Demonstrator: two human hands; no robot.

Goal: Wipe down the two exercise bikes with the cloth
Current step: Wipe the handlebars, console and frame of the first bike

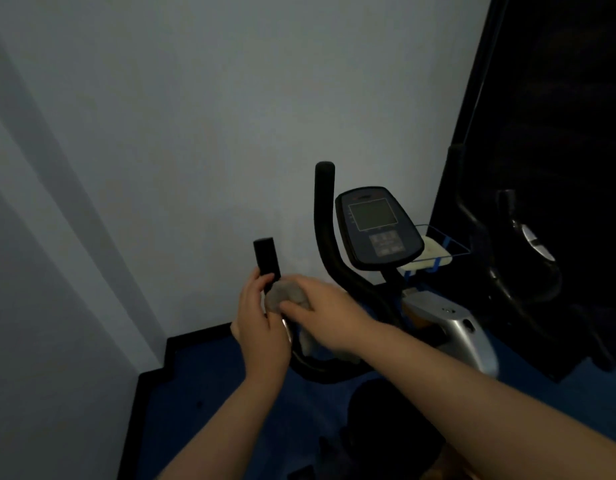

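Note:
An exercise bike [448,327] with a silver body, black handlebars and a dark console [377,228] stands before me. My left hand [260,320] grips its left handlebar grip [266,259] just below the black foam end. My right hand [325,313] holds a bunched grey cloth [286,294] against the same handlebar, right beside my left hand. A second bike [521,251], dark and dimly lit, stands at the right; only its handlebar and a silver part show.
A pale wall runs behind and to the left, with a black skirting board at the blue floor [202,393]. A blue wire basket [441,247] holding something pale sits behind the console. The black saddle [386,420] is below my arms.

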